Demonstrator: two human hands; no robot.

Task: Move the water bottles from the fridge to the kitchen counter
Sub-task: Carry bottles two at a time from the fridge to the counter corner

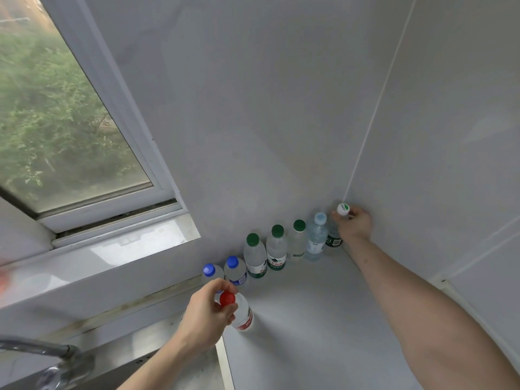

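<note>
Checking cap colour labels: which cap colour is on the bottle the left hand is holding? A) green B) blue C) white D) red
D: the left hand grips the red-capped bottle near the sink edge, while the right hand holds the white-capped bottle in the corner of the counter.

Clear glossy plastic bottles [276, 250] on a smooth matt counter [309, 319]; shiny metal tap [53, 358].
</note>
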